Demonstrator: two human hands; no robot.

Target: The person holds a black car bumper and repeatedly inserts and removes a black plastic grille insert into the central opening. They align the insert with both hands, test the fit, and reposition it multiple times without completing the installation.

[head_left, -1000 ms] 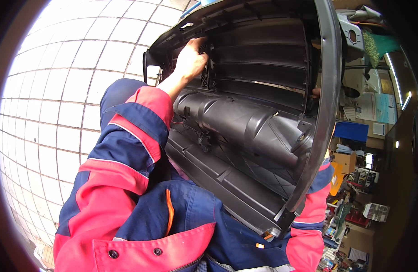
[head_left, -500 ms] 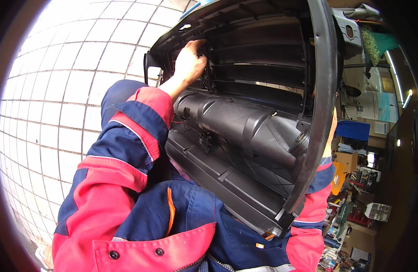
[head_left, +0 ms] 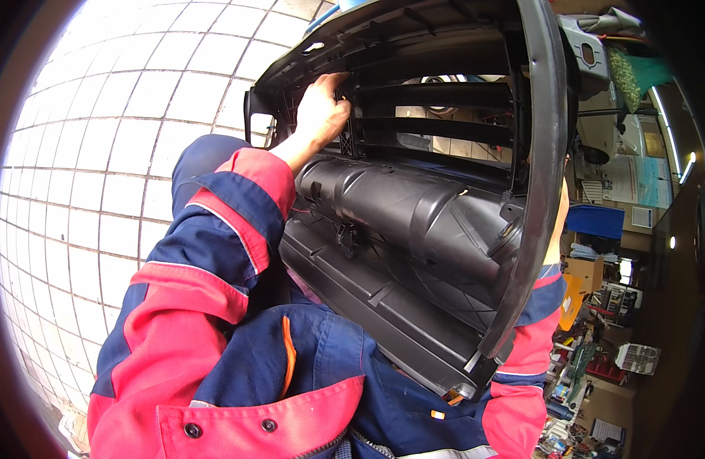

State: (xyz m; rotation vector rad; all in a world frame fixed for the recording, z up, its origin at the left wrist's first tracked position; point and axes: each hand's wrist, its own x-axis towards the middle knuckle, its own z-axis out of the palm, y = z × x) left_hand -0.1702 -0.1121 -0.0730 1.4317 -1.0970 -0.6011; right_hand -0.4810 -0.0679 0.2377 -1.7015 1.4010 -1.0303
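Note:
A big black plastic shutter frame (head_left: 548,153) leans across my lap, its hollow inside facing me. Horizontal slats (head_left: 444,96) span its upper opening, tilted so that gaps show between them. My left hand (head_left: 319,111) reaches in at the slats' left ends, thumb and fingers bent in a pinch beside the upright black bracket (head_left: 347,136). What the fingertips grip is hidden. Below runs a bulging black plastic duct section (head_left: 383,203). Of my right hand, only a strip by the wrist (head_left: 557,233) shows past the frame's right edge; its fingers are hidden behind the frame.
Pale square floor tiles (head_left: 84,203) stretch out on the left. A wheel (head_left: 442,83) shows through the upper gap. At right are a metal bracket part (head_left: 587,53), a blue panel (head_left: 595,219), an orange piece (head_left: 571,300) and cluttered workshop items.
The slats have swung from nearly closed to open, with floor and a wheel now visible between them. My left hand has shifted very slightly right; the frame stays in place.

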